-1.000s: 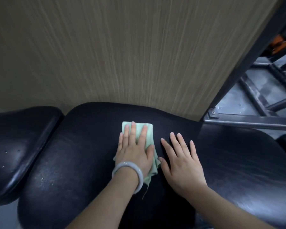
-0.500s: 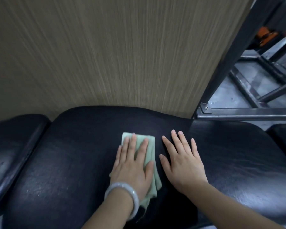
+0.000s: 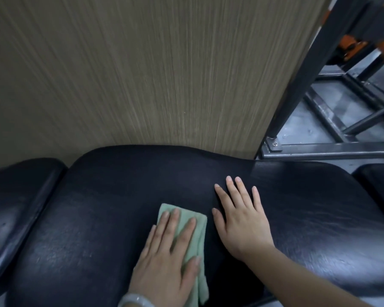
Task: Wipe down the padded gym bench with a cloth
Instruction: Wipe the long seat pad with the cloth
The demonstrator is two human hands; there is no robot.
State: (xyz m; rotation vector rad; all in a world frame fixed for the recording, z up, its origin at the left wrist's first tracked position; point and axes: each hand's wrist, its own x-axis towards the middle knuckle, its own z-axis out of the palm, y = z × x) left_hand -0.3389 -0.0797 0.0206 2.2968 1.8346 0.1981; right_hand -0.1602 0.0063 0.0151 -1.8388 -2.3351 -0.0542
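1. Folded pale green cloth (image 3: 193, 227) lying flat on the black padded bench (image 3: 297, 218), near the front middle of the large pad, just left of the right hand.
2. Soft, thin and light by the look of it; likely to bunch or unfold if pushed from one edge only. Best held down with a flat palm over the middle, fingers spread toward the far edge, so that the whole fold travels together.
3. Pinned under the left hand (image 3: 164, 258): fingers straight and slightly spread on top of the fabric, palm pressing, nothing curled round it. A strip of cloth showing past the fingertips and along the thumb side, trailing down toward the wrist.
4. Pale bangle (image 3: 135, 301) at the left wrist, at the bottom edge of view.
5. Right hand (image 3: 239, 218) flat on the bare vinyl just beside the cloth, not touching it as far as can be told; fingers straight and fanned, seemingly bracing.
6. Upholstery smooth, faintly creased and glossy, probably slick enough for the cloth to glide under light pressure.
7. Separate smaller pad (image 3: 16, 207) to the left, across a gap.
8. Behind, a wood-grain wall panel (image 3: 142, 74); to the right, a dark metal frame (image 3: 319, 149) of gym equipment.
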